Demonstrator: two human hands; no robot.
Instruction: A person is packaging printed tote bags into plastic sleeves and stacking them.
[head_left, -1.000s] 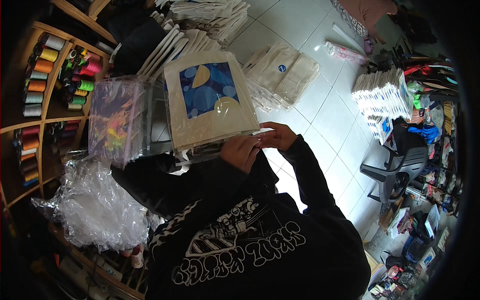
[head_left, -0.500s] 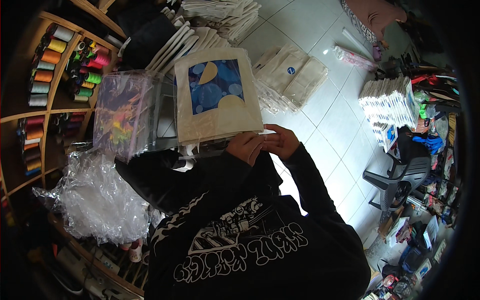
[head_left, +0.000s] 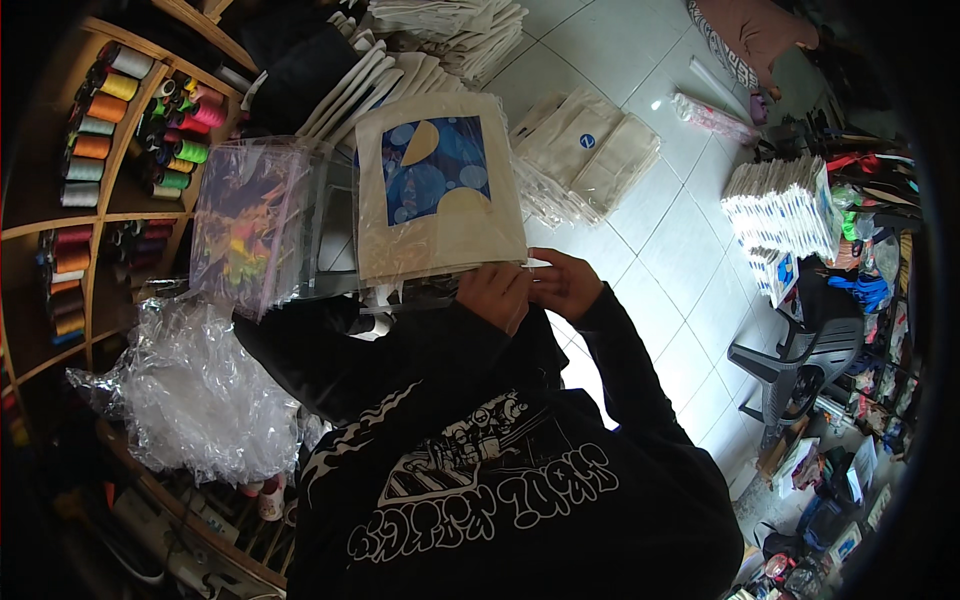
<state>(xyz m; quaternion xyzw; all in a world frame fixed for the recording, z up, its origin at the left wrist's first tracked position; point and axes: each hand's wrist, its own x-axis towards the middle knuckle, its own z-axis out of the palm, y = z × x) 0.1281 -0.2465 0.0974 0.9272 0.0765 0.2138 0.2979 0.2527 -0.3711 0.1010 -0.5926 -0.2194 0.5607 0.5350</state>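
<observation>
Left hand (head_left: 497,293) and right hand (head_left: 563,282) meeting side by side, both pinching lower edge of cream tote bag (head_left: 437,185) with blue circle print, sheathed in clear plastic sleeve (head_left: 400,292). Bag being held up flat in front of chest, above white tiled floor (head_left: 680,230). Second clear packet with multicoloured print (head_left: 245,225) lying just beside bag, at its left. Thread spools (head_left: 95,120) sitting on wooden shelf at far left; crumpled plastic heap (head_left: 190,395) below.
</observation>
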